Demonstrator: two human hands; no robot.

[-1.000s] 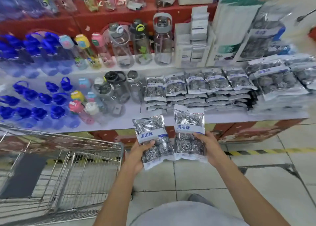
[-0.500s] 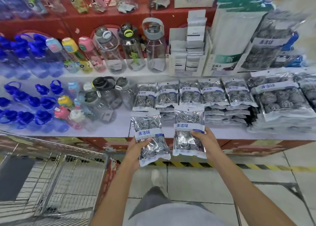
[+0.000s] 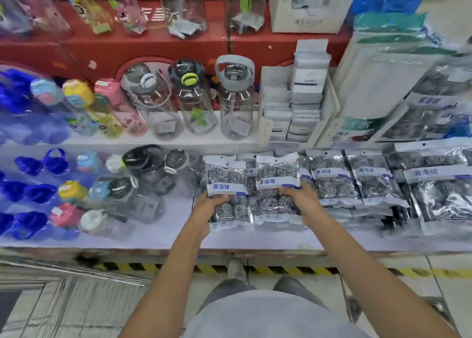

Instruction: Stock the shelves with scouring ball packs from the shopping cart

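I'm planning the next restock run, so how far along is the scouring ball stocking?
Done: rows of packs already lie on the white shelf. In hand: left hand and right hand each hold one pack over the shelf's left stacks. Left: setting both down; the cart's contents aren't visible.

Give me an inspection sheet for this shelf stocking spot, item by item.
Surface: white lower shelf, bare strip along its front edge.
Job's things: left pack and right pack of scouring balls held over the shelf; stocked packs in a row to the right.
Clutter: clear bottles on the upper tier, blue bottles at left, white boxes.
Hands: left hand grips the left pack; right hand grips the right pack.
Cables: nothing seen.
Surroundings: striped floor tape, shopping cart at lower left, blurred.
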